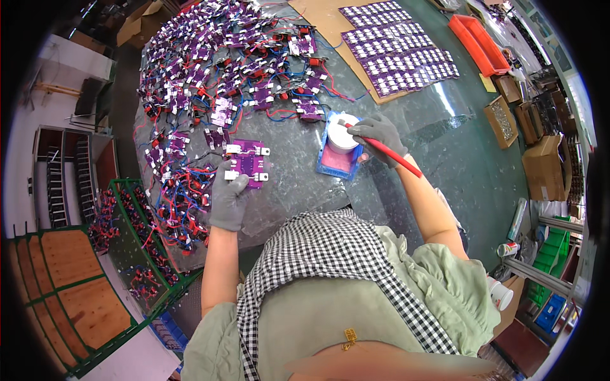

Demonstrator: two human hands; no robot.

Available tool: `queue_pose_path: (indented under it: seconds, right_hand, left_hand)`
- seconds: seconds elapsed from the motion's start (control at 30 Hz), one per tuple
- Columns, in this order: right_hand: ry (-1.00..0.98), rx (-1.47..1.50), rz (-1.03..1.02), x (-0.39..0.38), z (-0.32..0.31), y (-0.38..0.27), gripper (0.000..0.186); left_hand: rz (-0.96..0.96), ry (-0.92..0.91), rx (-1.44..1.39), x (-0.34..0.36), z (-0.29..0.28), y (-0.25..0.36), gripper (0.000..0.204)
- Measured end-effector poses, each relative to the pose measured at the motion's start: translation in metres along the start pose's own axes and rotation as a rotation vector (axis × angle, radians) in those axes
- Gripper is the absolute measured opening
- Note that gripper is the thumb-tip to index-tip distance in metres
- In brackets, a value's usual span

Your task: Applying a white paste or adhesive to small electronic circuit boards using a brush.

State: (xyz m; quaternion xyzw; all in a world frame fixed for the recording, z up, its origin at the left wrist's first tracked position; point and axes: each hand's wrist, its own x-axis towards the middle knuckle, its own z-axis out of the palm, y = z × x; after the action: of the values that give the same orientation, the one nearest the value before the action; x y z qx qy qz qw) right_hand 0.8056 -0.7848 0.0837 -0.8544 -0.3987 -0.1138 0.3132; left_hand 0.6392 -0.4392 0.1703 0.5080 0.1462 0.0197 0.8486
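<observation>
My left hand [229, 200], in a grey glove, grips a purple circuit board [249, 166] by its left edge. White blocks with metal tabs sit on that board. My right hand [379, 134], gloved as well, is closed around a long red-handled tool [401, 163]. The tool's far end reaches over a round white tub [342, 141]; its tip is too small to make out. Beneath the tub is a blue tray [337, 173] with a pink bottom, on the dark table.
Many wired purple boards [222, 60] are heaped at the far left. Rows of purple boards [406, 54] lie on cardboard [330, 25] at the back. A red bin [478, 44] and small boxes [501, 120] stand at the right. A green-framed rack [136, 222] adjoins the table's left side.
</observation>
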Motion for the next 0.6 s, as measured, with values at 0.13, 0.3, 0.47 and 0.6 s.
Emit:
queue_pose_path:
  seconds: [0.13, 0.3, 0.47, 0.6]
  right_hand:
    - [0.087, 0.241, 0.191, 0.010, -0.030, -0.058, 0.016]
    - [0.251, 0.583, 0.262, 0.026, -0.057, -0.129, 0.013]
    - [0.234, 0.626, 0.154, 0.033, -0.057, -0.137, 0.011]
    - [0.185, 0.578, 0.151, 0.032, -0.058, -0.134, 0.011]
  left_hand:
    - [0.132, 0.068, 0.085, 0.000, 0.007, -0.017, 0.039]
    - [0.217, 0.028, 0.259, 0.001, 0.026, -0.017, 0.040]
    - [0.235, -0.069, 0.283, -0.004, 0.044, -0.007, 0.043]
    - [0.299, -0.043, 0.210, -0.010, 0.041, -0.009, 0.044]
